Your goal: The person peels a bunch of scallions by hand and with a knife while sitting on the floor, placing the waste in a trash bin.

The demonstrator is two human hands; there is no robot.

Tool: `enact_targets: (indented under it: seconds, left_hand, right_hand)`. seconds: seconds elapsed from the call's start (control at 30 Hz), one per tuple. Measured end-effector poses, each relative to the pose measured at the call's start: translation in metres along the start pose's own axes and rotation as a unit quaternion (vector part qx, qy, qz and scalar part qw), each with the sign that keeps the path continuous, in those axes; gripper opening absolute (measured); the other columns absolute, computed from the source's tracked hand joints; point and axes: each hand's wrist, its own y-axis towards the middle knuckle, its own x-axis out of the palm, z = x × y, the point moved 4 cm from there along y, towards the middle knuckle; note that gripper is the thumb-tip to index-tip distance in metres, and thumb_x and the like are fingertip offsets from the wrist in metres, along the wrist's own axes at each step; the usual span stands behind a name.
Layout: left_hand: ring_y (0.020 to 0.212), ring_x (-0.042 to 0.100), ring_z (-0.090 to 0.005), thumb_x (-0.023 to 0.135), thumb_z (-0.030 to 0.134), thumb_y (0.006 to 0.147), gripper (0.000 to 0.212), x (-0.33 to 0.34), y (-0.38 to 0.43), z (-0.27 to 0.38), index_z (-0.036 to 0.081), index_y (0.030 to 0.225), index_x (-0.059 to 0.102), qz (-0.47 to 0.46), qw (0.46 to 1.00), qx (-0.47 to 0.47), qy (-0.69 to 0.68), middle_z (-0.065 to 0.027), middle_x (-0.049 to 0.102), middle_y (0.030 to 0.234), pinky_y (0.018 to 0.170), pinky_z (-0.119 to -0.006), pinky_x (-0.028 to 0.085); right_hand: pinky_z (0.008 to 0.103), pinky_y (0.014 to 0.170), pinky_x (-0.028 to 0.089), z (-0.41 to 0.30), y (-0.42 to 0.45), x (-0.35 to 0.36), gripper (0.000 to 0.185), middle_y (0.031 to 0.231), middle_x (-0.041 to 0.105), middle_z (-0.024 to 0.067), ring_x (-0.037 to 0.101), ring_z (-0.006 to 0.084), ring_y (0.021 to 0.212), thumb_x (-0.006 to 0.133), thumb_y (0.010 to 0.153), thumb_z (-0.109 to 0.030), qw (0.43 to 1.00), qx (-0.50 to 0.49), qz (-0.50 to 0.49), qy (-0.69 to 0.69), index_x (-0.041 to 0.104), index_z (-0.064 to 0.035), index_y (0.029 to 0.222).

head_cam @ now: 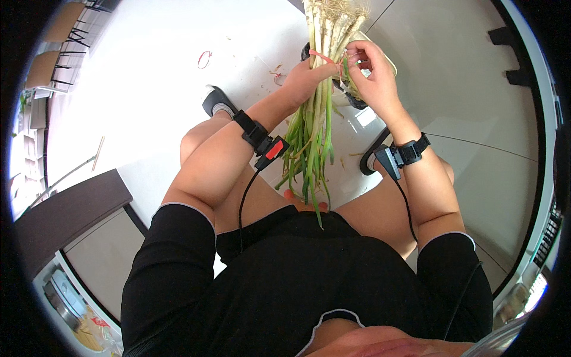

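A bunch of green onions (317, 96) with pale stems and stringy roots at the top hangs before me, its green leaves pointing down to my lap. My left hand (312, 80) is closed round the stems. A red tie (322, 56) crosses them just above that hand's thumb. To the right of the stems, my right hand (372, 73) has its fingers bent, thumb and fingertips close to the tie's end and a green leaf; whether they pinch anything cannot be told. Behind the bunch is a pale container (389, 58) with black plastic, mostly hidden.
A loose red band (204, 60) lies on the floor at the left, and another band (279, 79) lies nearer the bunch among dry scraps. A dark-topped cabinet (76, 218) stands at the lower left. Chairs (42, 69) are at the far upper left.
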Motion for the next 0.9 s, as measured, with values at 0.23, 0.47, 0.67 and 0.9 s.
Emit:
enact_targets:
  seconds: [0.23, 0.47, 0.67, 0.9]
  left_hand:
    - [0.073, 0.062, -0.0146, 0.067, 0.043, 0.093, 0.039, -0.001, 0.003, -0.003, 0.006, 0.105, 0.065, -0.002, 0.999, 0.015, -0.028, -0.0043, 0.064, 0.082, 0.065, -0.031, 0.050]
    - [0.073, 0.062, -0.0127, 0.071, 0.053, 0.091, 0.051, 0.003, -0.002, 0.008, 0.005, 0.108, 0.066, -0.015, 1.000, 0.007, 0.005, -0.0033, 0.063, 0.083, 0.063, -0.028, 0.049]
    - [0.074, 0.062, -0.0114, 0.075, 0.055, 0.090, 0.058, 0.005, -0.001, 0.008, 0.005, 0.117, 0.066, -0.017, 0.998, 0.054, 0.012, -0.0026, 0.062, 0.084, 0.063, -0.027, 0.049]
    - [0.089, 0.060, -0.0092, 0.078, 0.041, 0.086, 0.057, -0.003, 0.008, 0.000, 0.002, 0.125, 0.066, -0.009, 0.996, 0.043, 0.072, -0.0015, 0.068, 0.103, 0.079, -0.028, 0.050]
  right_hand:
    - [0.0297, 0.073, 0.053, -0.005, -0.002, 0.003, 0.014, 0.105, 0.066, 0.0061, 0.065, 0.0179, 0.089, 0.075, 0.089, -0.008, 0.997, -0.035, -0.061, -0.035, 0.071, -0.0048, 0.101]
    - [0.0303, 0.072, 0.053, -0.010, -0.001, 0.002, 0.012, 0.099, 0.065, 0.0080, 0.065, 0.0205, 0.085, 0.074, 0.088, -0.007, 0.995, -0.040, -0.051, -0.075, 0.068, -0.0027, 0.097]
    - [0.0316, 0.068, 0.052, -0.011, 0.001, -0.003, 0.008, 0.092, 0.064, 0.0101, 0.063, 0.0220, 0.080, 0.069, 0.089, -0.006, 0.997, -0.030, 0.016, -0.076, 0.065, -0.0016, 0.095]
    - [0.0314, 0.066, 0.052, -0.011, 0.001, -0.006, 0.008, 0.088, 0.064, 0.0092, 0.064, 0.0211, 0.075, 0.070, 0.087, -0.006, 0.992, -0.063, 0.055, -0.094, 0.070, -0.0012, 0.093]
